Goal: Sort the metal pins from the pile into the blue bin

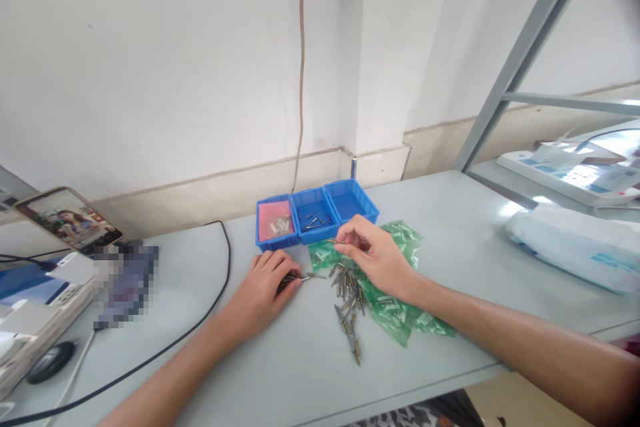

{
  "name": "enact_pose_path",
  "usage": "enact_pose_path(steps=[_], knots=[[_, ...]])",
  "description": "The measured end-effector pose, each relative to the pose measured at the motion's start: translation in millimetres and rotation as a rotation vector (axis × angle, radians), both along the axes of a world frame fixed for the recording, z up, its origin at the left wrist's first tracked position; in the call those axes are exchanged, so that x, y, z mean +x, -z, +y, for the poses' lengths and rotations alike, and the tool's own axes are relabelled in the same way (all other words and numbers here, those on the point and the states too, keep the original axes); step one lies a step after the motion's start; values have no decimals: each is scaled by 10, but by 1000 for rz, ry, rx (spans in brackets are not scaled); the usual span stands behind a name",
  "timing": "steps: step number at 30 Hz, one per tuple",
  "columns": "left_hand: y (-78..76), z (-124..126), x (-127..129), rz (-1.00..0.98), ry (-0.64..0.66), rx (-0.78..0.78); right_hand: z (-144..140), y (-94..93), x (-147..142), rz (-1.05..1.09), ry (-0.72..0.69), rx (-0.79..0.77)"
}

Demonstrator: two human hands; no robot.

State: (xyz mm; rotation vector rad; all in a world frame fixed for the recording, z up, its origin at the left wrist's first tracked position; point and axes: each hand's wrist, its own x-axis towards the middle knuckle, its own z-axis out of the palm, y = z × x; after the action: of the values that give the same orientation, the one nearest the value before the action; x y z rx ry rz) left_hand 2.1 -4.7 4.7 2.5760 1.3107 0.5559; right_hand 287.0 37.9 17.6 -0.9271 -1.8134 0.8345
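A small metal pin (332,241) is pinched between the thumb and index finger of the right hand (373,250), the fingertips being pressed together on it. It is held just in front of the middle blue bin (320,235). The left hand (273,280) is rested on the grey tabletop (450,227), its fingers curled over a cluster of similar pins (289,278); whether these are gripped or merely covered cannot be told.

A loose heap of pins (346,288) is spread on the table between the hands, with a few strung out toward the front edge. Green plastic bags (395,320) with pieces showing through are laid beside the heap and partly beneath the right hand and forearm.

Three blue bins are set in a row behind the hands. In the left bin (277,242), a pink sheet (267,215) and a small clear packet (280,225) are seen; a few pins (313,221) are scattered in the middle one. The right bin (350,207) is placed adjacent.

At far left, a phone (63,217) with a lit screen is propped above a black mouse (51,361). A black cable (228,260) is looped across the table. At right, a white package (570,247) is laid flat.
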Motion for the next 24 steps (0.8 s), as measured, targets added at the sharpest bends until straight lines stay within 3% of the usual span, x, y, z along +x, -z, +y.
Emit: enact_pose_path(steps=[24], knots=[[17, 5, -6, -3, 1, 25, 17, -2, 1, 51, 16, -132]])
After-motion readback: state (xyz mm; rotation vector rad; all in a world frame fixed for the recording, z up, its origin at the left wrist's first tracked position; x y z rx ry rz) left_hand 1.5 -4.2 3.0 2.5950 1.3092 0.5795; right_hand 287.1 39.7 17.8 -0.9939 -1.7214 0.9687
